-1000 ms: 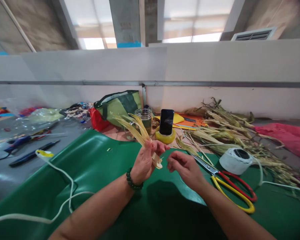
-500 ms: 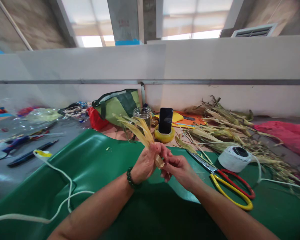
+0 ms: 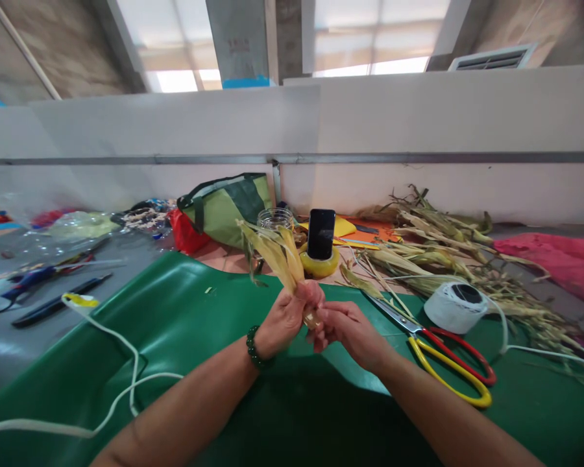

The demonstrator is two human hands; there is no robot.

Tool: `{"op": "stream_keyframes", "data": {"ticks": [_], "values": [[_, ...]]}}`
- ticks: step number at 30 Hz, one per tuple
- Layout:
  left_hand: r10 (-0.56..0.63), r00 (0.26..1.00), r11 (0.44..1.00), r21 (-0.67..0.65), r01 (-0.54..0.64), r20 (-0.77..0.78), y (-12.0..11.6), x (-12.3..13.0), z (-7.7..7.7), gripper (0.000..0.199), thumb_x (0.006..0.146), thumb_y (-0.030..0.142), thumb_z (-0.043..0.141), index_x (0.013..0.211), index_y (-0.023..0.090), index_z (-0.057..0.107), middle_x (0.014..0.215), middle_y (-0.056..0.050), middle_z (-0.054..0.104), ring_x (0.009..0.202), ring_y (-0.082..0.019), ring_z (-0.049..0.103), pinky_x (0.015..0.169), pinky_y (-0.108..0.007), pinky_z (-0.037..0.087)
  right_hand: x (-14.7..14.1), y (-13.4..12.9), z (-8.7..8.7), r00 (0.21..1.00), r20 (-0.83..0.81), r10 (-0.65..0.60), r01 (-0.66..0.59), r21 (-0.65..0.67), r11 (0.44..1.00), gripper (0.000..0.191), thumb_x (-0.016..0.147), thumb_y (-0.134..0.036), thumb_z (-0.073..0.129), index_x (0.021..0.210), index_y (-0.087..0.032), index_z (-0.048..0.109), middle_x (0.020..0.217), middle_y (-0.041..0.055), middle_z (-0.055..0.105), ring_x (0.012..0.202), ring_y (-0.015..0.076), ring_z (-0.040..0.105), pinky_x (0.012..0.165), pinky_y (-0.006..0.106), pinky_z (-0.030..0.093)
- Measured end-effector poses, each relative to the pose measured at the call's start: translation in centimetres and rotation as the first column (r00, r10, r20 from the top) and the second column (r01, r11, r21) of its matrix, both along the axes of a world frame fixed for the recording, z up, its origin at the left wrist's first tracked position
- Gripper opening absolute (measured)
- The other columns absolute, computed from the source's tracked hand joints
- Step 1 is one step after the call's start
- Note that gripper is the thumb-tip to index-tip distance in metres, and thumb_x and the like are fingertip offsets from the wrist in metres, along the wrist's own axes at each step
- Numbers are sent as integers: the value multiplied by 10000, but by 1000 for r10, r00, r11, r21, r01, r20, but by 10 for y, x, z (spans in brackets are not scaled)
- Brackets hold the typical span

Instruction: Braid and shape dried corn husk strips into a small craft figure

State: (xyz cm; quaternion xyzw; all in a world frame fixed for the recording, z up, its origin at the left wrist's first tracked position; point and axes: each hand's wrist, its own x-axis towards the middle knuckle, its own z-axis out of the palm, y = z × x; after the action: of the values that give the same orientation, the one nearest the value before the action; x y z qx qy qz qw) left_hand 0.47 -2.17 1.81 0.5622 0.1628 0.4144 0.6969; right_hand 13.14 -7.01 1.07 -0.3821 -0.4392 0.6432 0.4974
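My left hand (image 3: 291, 319), with a dark green bead bracelet at the wrist, is closed around a bundle of pale yellow corn husks (image 3: 272, 256). The husk leaves fan up and to the left, and a short cut end sticks out below the fist. My right hand (image 3: 348, 329) is pinched at that lower end, its fingertips touching or almost touching the left hand. What lies between the right fingertips is too small to make out. Both hands are above a green sheet (image 3: 214, 344). Scissors (image 3: 413, 327) with one red and one yellow handle lie right of my right hand.
A white spool of string (image 3: 456, 307) stands at the right, before a heap of dried husks (image 3: 433, 259). A phone (image 3: 320, 233) leans in a yellow tape roll (image 3: 320, 264). Behind are a glass jar (image 3: 276, 218) and a green bag (image 3: 224, 211). A white cord (image 3: 111, 331) crosses the left.
The husk bundle has turned slightly, its leaves now more upright and spread. My right hand's fingers have shifted a little at the lower end. Both hands remain in nearly the same place.
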Motion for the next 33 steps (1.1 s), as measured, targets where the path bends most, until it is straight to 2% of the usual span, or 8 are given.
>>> {"op": "stream_keyframes", "data": {"ticks": [5, 11, 14, 18, 21, 25, 29, 33], "values": [[-78, 996, 995, -73, 74, -43, 0, 3, -1, 512, 763, 667, 513, 684, 164, 460, 625, 21, 490, 393, -74, 490, 331, -193, 333, -1, 2, 3, 992, 125, -25, 32, -57, 998, 253, 613, -358, 727, 603, -146, 589, 541, -2, 653, 418, 82, 561, 485, 213, 462], [73, 989, 921, -390, -16, 132, 9, 5, 13, 587, 630, 528, 753, 530, 162, 306, 455, 95, 279, 419, -16, 335, 482, -150, 416, -6, 2, -5, 923, 371, -99, 91, 37, 995, 181, 650, -316, 664, 597, -157, 595, 558, -3, 632, 458, 113, 586, 490, 236, 472], [99, 987, 873, -487, -24, 127, 13, 4, 15, 587, 644, 539, 735, 542, 166, 293, 445, 101, 249, 387, -13, 259, 376, -124, 282, -9, 3, -15, 865, 484, -134, 80, 130, 988, 180, 725, -330, 598, 650, -167, 599, 596, 11, 635, 512, 145, 626, 498, 247, 470], [189, 978, 818, -565, -110, 83, 16, 4, 15, 582, 770, 598, 566, 534, 178, 240, 419, 98, 198, 342, -21, 156, 321, -148, 120, -13, 2, -24, 773, 605, -189, 24, 270, 962, 197, 778, -297, 547, 618, -183, 564, 577, 8, 607, 536, 148, 620, 531, 255, 452], [219, 975, 797, -584, -150, 49, 17, 3, 17, 567, 826, 588, 490, 536, 181, 223, 408, 98, 178, 333, -25, 120, 324, -157, 75, -12, 2, -23, 825, 546, -147, 14, 239, 971, 239, 776, -373, 567, 635, -180, 574, 614, 15, 621, 554, 147, 622, 565, 267, 460], [135, 990, 804, -588, -86, 41, 21, 1, 19, 571, 831, 584, 487, 531, 179, 219, 404, 99, 159, 336, -27, 108, 330, -156, 69, -4, 6, -12, 947, 305, 105, -94, -48, 994, 383, 707, -532, 621, 723, -150, 634, 741, 52, 689, 639, 163, 665, 642, 289, 482], [52, 997, 837, -546, -17, 49, 19, 0, 17, 597, 787, 601, 546, 522, 178, 218, 408, 100, 163, 341, -22, 116, 331, -153, 79, 4, 8, -4, 959, 211, 187, -153, -166, 974, 393, 647, -505, 692, 725, -121, 664, 736, 70, 702, 643, 162, 671, 630, 272, 458], [8, 998, 894, -448, 23, 67, 12, 3, 12, 618, 697, 608, 649, 519, 177, 243, 411, 105, 183, 350, -13, 129, 335, -146, 91, 4, 8, -6, 949, 214, 232, -202, -150, 968, 412, 641, -520, 726, 687, -114, 675, 634, 27, 658, 603, 147, 660, 592, 254, 452]]}}
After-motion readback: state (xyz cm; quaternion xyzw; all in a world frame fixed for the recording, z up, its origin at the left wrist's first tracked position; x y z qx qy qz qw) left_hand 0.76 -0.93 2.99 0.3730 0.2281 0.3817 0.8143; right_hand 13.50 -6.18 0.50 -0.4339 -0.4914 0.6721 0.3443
